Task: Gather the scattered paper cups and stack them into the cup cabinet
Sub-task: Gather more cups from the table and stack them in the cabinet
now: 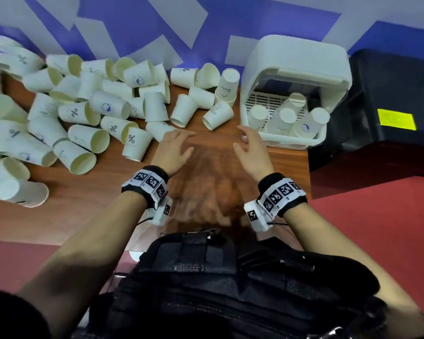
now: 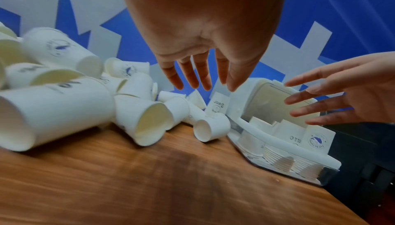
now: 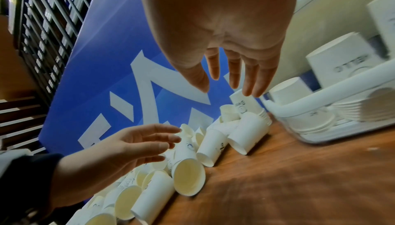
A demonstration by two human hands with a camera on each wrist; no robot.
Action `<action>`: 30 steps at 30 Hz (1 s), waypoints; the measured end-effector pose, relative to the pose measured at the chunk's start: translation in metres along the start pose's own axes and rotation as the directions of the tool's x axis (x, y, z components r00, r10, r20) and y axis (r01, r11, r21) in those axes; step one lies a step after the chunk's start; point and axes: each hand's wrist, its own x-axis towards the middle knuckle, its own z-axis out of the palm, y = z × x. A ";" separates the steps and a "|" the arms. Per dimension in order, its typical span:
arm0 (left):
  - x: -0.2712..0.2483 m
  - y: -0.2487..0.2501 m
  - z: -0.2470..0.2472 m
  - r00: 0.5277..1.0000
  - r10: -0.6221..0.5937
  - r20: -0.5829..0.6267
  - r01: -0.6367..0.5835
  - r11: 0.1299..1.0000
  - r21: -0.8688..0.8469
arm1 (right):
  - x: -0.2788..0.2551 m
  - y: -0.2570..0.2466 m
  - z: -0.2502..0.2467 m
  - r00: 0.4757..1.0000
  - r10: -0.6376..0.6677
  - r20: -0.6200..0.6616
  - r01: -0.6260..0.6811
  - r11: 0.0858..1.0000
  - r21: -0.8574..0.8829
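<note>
Several white paper cups (image 1: 88,118) lie scattered on their sides across the left and back of the wooden table (image 1: 88,211). The white cup cabinet (image 1: 296,67) stands at the right with its lid up; upside-down stacks of cups (image 1: 284,118) sit inside. My left hand (image 1: 175,145) hovers over the table beside the nearest fallen cup (image 1: 160,129), fingers spread, holding nothing. My right hand (image 1: 251,145) hovers just left of the cabinet's front corner, fingers spread and empty. Both empty hands also show in the wrist views: left hand (image 2: 198,70), right hand (image 3: 233,75).
A short upside-down stack of cups (image 1: 227,86) stands left of the cabinet. A black box (image 1: 392,104) with a yellow label sits right of the cabinet. A blue and white wall panel (image 1: 157,28) backs the table. The table's right edge drops to red floor (image 1: 377,228).
</note>
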 end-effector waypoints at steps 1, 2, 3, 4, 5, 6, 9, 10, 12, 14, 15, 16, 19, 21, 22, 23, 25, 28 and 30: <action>-0.004 -0.008 -0.009 1.000 -0.003 0.000 0.003 1.000 -0.004 | -0.001 -0.010 0.011 1.000 -0.001 0.005 0.001 1.000 -0.004; -0.009 -0.017 -0.018 1.000 0.000 0.000 0.000 1.000 -0.006 | -0.001 -0.020 0.023 1.000 -0.003 0.010 0.003 1.000 -0.002; -0.014 -0.026 -0.030 1.000 0.008 -0.003 -0.008 1.000 -0.004 | -0.001 -0.031 0.035 1.000 -0.005 0.016 0.005 1.000 0.004; -0.018 -0.036 -0.041 1.000 0.017 -0.009 -0.017 1.000 0.000 | -0.001 -0.041 0.047 1.000 -0.010 0.023 0.010 1.000 0.012; -0.023 -0.047 -0.053 1.000 0.020 -0.011 -0.020 1.000 0.005 | -0.001 -0.052 0.060 0.999 -0.017 0.031 0.016 1.000 0.019; -0.027 -0.059 -0.065 1.000 0.019 -0.015 -0.019 1.000 0.009 | -0.001 -0.062 0.074 0.999 -0.024 0.039 0.023 0.999 0.023; -0.043 -0.098 -0.100 0.999 -0.011 -0.044 0.012 0.999 0.034 | 0.000 -0.095 0.117 0.996 -0.039 0.076 0.037 0.999 0.034; -0.049 -0.112 -0.111 0.998 -0.028 -0.050 0.030 0.999 0.038 | 0.000 -0.106 0.132 0.995 -0.042 0.092 0.038 0.998 0.046; -0.063 -0.139 -0.134 0.996 -0.068 -0.062 0.070 0.997 0.037 | 0.002 -0.128 0.160 0.989 -0.056 0.138 0.049 0.997 0.057; -0.079 -0.164 -0.156 0.992 -0.106 -0.072 0.110 0.992 0.058 | 0.003 -0.148 0.188 0.978 -0.089 0.190 0.086 0.996 0.024; -0.088 -0.175 -0.165 0.990 -0.122 -0.077 0.127 0.990 0.068 | 0.004 -0.157 0.202 0.971 -0.106 0.215 0.107 0.994 0.008; -0.097 -0.188 -0.174 0.986 -0.140 -0.089 0.147 0.987 0.070 | 0.004 -0.166 0.215 0.963 -0.121 0.240 0.125 0.992 -0.002; -0.126 -0.225 -0.194 0.967 -0.223 -0.121 0.232 0.970 0.067 | 0.005 -0.189 0.255 0.935 -0.154 0.318 0.172 0.985 -0.030; -0.145 -0.245 -0.202 0.954 -0.281 -0.103 0.290 0.954 0.079 | 0.007 -0.201 0.278 0.917 -0.177 0.358 0.210 0.976 -0.057; -0.153 -0.254 -0.206 0.947 -0.311 -0.085 0.318 0.944 0.086 | 0.008 -0.205 0.289 0.907 -0.182 0.380 0.228 0.971 -0.078; -0.162 -0.260 -0.209 0.938 -0.340 -0.067 0.345 0.935 0.089 | 0.010 -0.209 0.299 0.898 -0.181 0.402 0.240 0.965 -0.101; -0.176 -0.270 -0.213 0.919 -0.391 -0.044 0.393 0.916 0.080 | 0.011 -0.215 0.317 0.879 -0.181 0.441 0.267 0.953 -0.140; -0.191 -0.281 -0.213 0.895 -0.445 0.022 0.443 0.894 0.069 | 0.013 -0.222 0.339 0.868 -0.181 0.462 0.302 0.932 -0.202; -0.197 -0.286 -0.208 0.884 -0.464 0.064 0.461 0.886 0.060 | 0.017 -0.223 0.353 0.869 -0.159 0.468 0.299 0.923 -0.243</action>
